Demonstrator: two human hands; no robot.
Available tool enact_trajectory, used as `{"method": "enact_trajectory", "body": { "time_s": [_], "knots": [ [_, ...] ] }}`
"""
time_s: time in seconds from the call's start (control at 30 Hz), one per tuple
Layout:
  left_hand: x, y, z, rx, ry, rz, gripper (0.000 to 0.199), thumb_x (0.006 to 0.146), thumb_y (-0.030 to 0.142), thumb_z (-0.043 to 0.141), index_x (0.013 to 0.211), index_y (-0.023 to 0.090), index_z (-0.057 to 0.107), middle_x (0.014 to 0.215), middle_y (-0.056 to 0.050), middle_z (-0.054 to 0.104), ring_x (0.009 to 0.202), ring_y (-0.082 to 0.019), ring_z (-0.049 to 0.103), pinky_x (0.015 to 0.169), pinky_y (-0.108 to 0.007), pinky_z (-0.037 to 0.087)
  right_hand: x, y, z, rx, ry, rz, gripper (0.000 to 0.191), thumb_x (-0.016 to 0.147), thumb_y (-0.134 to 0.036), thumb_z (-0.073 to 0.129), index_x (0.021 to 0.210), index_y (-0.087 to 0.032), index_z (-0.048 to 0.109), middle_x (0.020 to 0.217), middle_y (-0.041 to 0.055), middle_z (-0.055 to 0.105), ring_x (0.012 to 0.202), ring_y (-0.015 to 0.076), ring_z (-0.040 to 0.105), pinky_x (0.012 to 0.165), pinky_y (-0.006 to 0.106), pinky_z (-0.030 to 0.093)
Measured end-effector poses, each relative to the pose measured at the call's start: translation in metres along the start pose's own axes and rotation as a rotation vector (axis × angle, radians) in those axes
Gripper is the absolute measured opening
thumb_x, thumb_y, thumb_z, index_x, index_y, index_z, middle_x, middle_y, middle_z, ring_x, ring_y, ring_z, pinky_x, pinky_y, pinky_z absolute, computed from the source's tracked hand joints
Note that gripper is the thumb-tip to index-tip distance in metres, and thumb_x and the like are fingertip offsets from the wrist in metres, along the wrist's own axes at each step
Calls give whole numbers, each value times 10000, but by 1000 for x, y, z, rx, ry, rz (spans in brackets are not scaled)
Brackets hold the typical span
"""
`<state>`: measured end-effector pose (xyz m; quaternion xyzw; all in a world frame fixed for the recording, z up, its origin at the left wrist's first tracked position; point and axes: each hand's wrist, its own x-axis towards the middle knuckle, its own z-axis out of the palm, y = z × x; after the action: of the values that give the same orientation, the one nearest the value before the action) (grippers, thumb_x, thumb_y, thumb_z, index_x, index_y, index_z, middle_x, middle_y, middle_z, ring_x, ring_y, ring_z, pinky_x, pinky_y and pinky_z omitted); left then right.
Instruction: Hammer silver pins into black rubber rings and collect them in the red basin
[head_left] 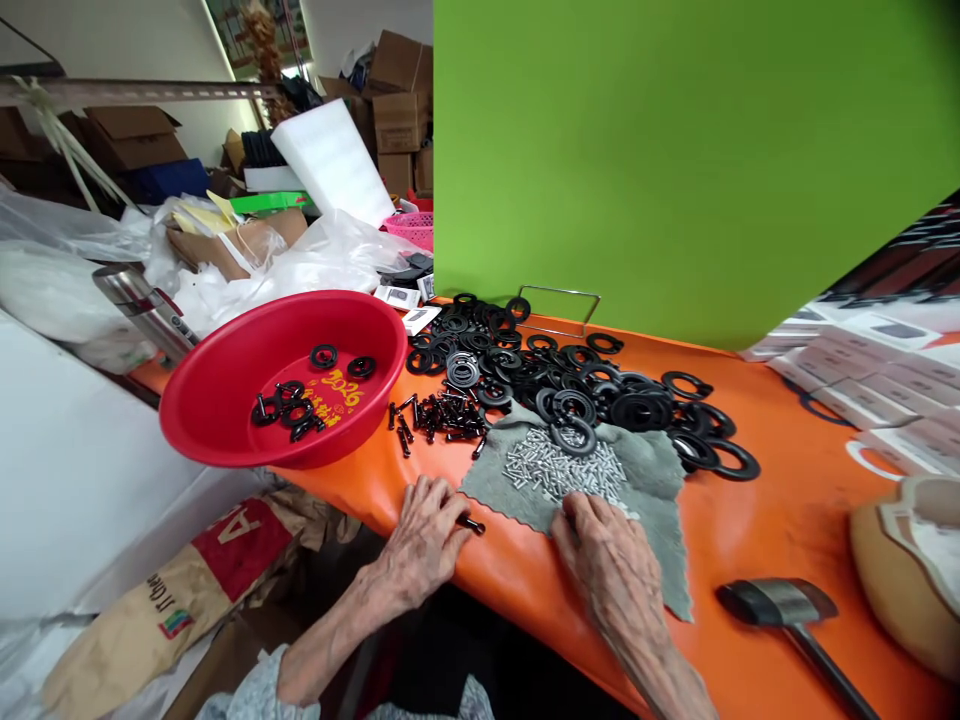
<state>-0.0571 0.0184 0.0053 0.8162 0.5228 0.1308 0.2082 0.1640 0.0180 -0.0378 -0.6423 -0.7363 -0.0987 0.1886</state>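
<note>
Upper garment: pale blue-grey fabric with a fine mottled pattern. The loose, creased left sleeve [259, 692] ends near the elbow, leaving the forearm uncovered. A small patterned fabric section [477, 697] (the same cloth, as far as I can tell from here) shows at lower centre. Adjacent: plain black cloth [431, 672] over the lap. Left hand [426, 530] and right hand [611, 560]: bare, five-fingered.

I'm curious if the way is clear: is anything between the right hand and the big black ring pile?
Yes. The silver pins, heaped on the gray cloth, lie between the right hand and the ring pile. A single ring rests on the pins too.
</note>
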Motion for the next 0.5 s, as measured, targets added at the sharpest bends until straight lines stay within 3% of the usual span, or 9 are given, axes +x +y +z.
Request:
{"method": "enact_trajectory", "body": {
  "time_s": [0.1,0.2,0.3,0.4,0.5],
  "knots": [
    [2,-2,1,-68,-17,-17,75,885,127,522,896,184,568,946,-47,542,938,-226,476,888,-395,425,1,2,-2,50,-30,11,145,847,-196,387,737,-230,476,669,31,523,627,208,508,589,315,358],
    [0,5,5,-206,42,-40,111,881,99,481,826,174,541,891,-44,540,907,-213,486,870,-375,424,2,4,-5,111,-50,12,124,815,-176,388,729,-235,455,656,19,499,583,186,484,549,299,358],
    [-7,14,5,-467,69,-103,122,901,156,460,810,173,538,834,-24,533,827,-180,497,798,-321,423,2,8,-9,201,-34,12,135,832,-194,361,808,-231,489,719,37,540,660,201,534,619,319,432],
    [-12,23,0,-793,0,-201,199,917,289,460,788,166,549,723,13,490,673,-132,454,660,-262,388,0,13,-17,285,10,49,226,905,-266,315,933,-209,532,809,73,586,750,224,590,664,348,479],
    [-15,31,-2,-1078,-49,-262,311,890,425,507,752,150,551,678,24,470,650,-113,436,640,-241,364,-8,16,-31,374,51,91,264,936,-338,331,954,-207,558,876,84,645,782,218,641,691,350,510]
  ]
}}
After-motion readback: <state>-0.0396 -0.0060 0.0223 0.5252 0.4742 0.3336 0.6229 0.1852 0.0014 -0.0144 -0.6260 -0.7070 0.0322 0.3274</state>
